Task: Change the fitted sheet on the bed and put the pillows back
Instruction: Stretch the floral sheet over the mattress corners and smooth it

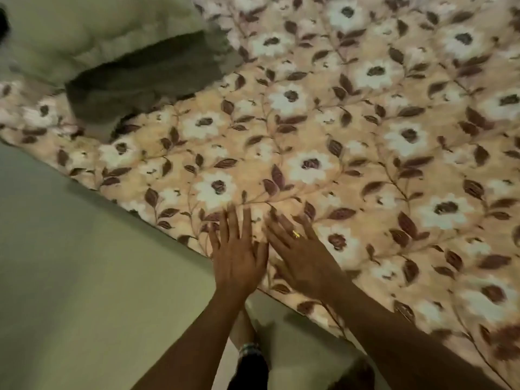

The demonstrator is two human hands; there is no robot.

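A peach fitted sheet (351, 142) with white flowers and brown leaves covers the bed and lies fairly flat. My left hand (237, 256) and my right hand (299, 256) lie side by side, palms down with fingers straight, on the sheet close to the bed's near edge. A gold ring shows on my right hand. A pale green pillow (92, 32) lies on the bed at the top left, with a dark grey pillow (146, 77) just below and in front of it.
The pale floor (84, 277) fills the lower left, along the bed's diagonal edge. My foot with an anklet (247, 347) stands on the floor between my forearms.
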